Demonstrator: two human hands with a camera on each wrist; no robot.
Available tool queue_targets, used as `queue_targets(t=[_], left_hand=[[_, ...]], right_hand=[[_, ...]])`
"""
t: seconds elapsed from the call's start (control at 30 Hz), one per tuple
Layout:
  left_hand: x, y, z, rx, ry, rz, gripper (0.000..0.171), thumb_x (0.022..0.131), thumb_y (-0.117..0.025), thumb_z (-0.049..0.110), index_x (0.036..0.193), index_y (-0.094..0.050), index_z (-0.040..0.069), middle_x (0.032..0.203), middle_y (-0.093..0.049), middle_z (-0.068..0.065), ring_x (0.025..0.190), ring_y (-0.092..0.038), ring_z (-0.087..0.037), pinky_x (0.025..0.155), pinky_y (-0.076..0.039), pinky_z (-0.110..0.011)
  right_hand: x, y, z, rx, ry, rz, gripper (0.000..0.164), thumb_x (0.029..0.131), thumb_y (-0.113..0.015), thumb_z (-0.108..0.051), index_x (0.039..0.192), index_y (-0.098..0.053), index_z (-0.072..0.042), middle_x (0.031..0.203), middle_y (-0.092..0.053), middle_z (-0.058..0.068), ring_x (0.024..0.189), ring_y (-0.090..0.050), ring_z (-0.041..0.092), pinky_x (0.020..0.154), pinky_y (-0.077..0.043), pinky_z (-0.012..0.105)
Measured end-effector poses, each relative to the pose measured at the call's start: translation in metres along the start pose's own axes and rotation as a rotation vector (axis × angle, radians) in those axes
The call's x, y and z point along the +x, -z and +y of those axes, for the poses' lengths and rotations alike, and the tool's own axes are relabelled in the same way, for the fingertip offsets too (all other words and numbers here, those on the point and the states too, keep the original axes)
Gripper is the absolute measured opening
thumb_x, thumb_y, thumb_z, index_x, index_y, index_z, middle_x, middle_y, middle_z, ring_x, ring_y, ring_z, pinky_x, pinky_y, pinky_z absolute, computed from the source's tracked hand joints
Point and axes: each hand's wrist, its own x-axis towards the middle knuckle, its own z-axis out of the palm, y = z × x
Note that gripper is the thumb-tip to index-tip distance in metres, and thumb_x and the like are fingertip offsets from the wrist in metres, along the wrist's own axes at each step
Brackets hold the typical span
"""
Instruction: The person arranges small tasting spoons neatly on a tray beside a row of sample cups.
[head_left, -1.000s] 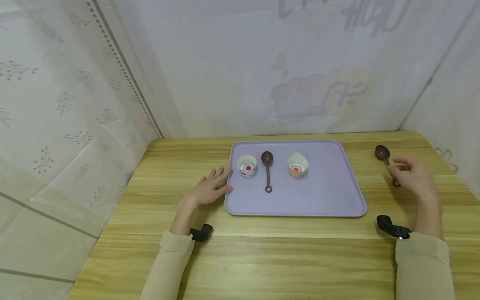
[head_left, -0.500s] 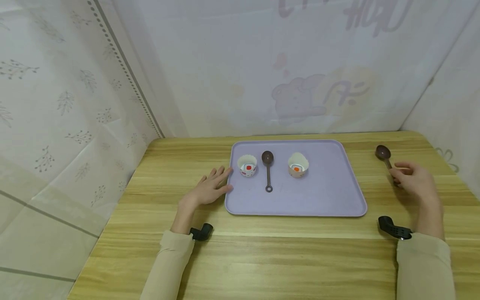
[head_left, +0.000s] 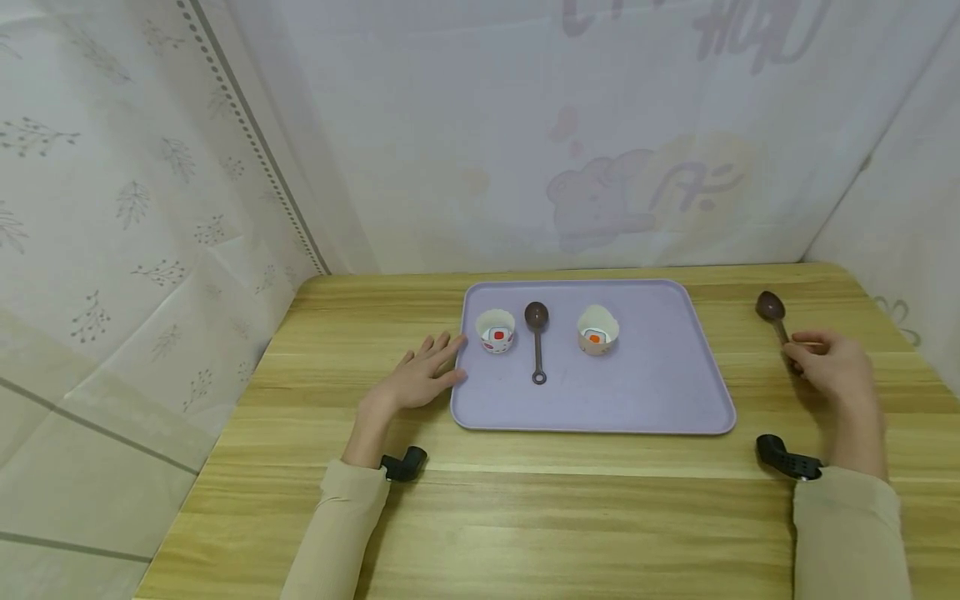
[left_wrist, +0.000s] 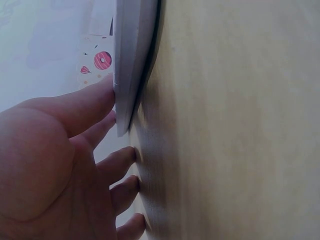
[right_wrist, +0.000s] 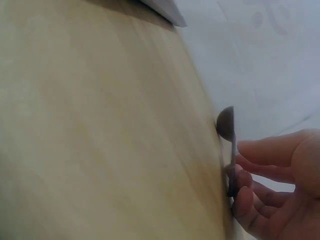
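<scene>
My right hand is at the handle of a brown measuring spoon on the table, right of the tray. In the right wrist view its fingers curl about the handle's end, with the thumb along the handle; the spoon's bowl stays low by the tabletop. My left hand lies spread, thumb and index finger touching the left rim of a lilac tray. On the tray, a second brown measuring spoon lies between a white paper cup and a beige paper cup.
A red-marked piece sits in the white cup and an orange-marked piece in the beige one. The wooden table runs to a pale printed cloth at the back and sides.
My right fingers have closed on the spoon's handle near its end. That spoon has shifted very slightly to the right. My left hand stays at the tray's rim.
</scene>
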Motion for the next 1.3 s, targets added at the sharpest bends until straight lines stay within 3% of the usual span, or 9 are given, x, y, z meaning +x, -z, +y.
queue_targets(t=[0.13,0.37,0.83,1.07,1.3], left_hand=[[0.0,0.0002,0.0004,-0.004,0.002,0.001,0.066,0.107,-0.048,0.037,0.163,-0.021,0.014,0.166,-0.011,-0.021,0.153,-0.001,-0.041,0.12,0.001,-0.063],[0.0001,-0.0007,0.0005,0.0,0.008,-0.002,0.066,0.107,-0.047,0.038,0.163,-0.021,0.015,0.167,-0.01,-0.02,0.153,-0.001,-0.04,0.12,0.001,-0.062],[0.0006,-0.0012,-0.0004,0.013,0.005,0.003,0.066,0.107,-0.047,0.04,0.163,-0.021,0.014,0.166,-0.011,-0.02,0.153,-0.001,-0.04,0.12,0.001,-0.062],[0.0006,-0.0005,0.0007,0.004,0.009,0.0,0.067,0.107,-0.047,0.041,0.163,-0.021,0.016,0.167,-0.01,-0.019,0.153,-0.001,-0.039,0.12,0.001,-0.061],[-0.0001,-0.0004,0.0001,0.0,0.01,0.001,0.067,0.107,-0.047,0.04,0.163,-0.021,0.015,0.167,-0.01,-0.019,0.153,-0.001,-0.04,0.12,0.002,-0.061]], right_hand=[[-0.0001,-0.0025,-0.0011,0.003,-0.05,0.034,0.057,0.103,-0.053,-0.035,0.135,-0.053,0.012,0.108,-0.067,0.029,0.063,-0.052,-0.006,0.055,-0.047,0.021],[0.0016,-0.0041,-0.0013,0.038,-0.115,0.041,0.051,0.102,-0.057,-0.032,0.129,-0.057,0.012,0.079,-0.067,-0.007,0.063,-0.052,-0.004,0.055,-0.047,0.022],[0.0002,-0.0038,-0.0027,0.024,-0.133,0.017,0.05,0.101,-0.059,-0.03,0.125,-0.06,0.013,0.072,-0.069,-0.01,0.063,-0.053,-0.003,0.057,-0.045,0.02],[0.0001,-0.0053,-0.0024,0.082,-0.143,0.013,0.05,0.1,-0.061,-0.028,0.124,-0.059,0.015,0.066,-0.069,-0.011,0.058,-0.059,-0.001,0.055,-0.048,0.02],[-0.0011,-0.0042,-0.0028,0.074,-0.148,0.033,0.045,0.098,-0.064,-0.033,0.114,-0.066,0.009,0.067,-0.065,-0.017,0.062,-0.053,-0.005,0.062,-0.042,0.021]])
